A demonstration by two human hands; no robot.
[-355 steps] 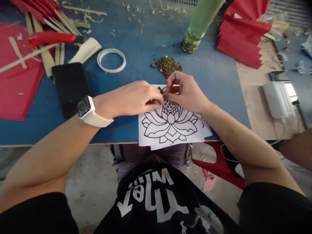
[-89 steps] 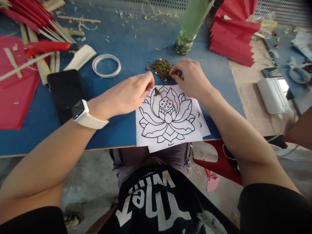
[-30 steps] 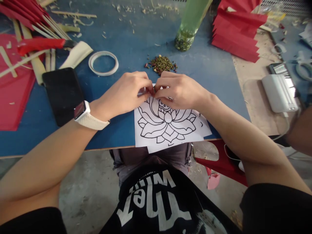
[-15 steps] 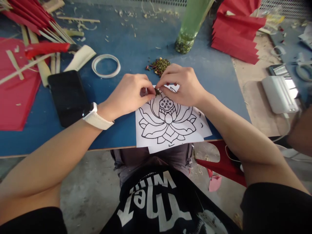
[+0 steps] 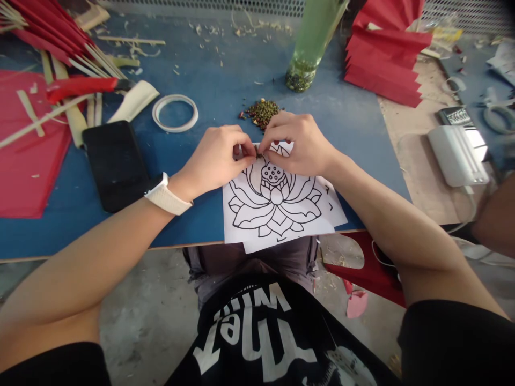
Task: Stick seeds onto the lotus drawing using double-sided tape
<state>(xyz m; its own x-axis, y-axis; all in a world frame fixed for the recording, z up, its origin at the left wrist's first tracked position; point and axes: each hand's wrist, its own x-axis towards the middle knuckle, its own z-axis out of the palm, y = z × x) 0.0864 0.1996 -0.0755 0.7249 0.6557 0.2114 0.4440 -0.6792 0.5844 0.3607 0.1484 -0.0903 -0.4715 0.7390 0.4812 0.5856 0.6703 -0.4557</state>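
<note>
Both hands meet over the top of a white sheet (image 5: 277,214) printed with a black-outlined lotus. My left hand (image 5: 225,155), with a white watch on its wrist, is pinched at the fingertips. From the right, my right hand (image 5: 295,142) comes in with thumb and forefinger pressed together, touching the left fingertips. Something small and dark shows between the two pinches; what it is and which fingers grip it is too small to tell. Just beyond the hands lies a small pile of green and reddish beans (image 5: 262,112).
A black phone (image 5: 115,166), tape roll (image 5: 175,128) and red-handled tool (image 5: 82,88) lie left. Behind the beans stands a green bottle (image 5: 311,48). Red folded paper (image 5: 384,64) and a white power bank (image 5: 456,155) are right, near part of another person.
The view has shifted slightly. Both hands stay over the sheet's top, fingertips together, and the fingers have moved only a little around the small dark thing.
</note>
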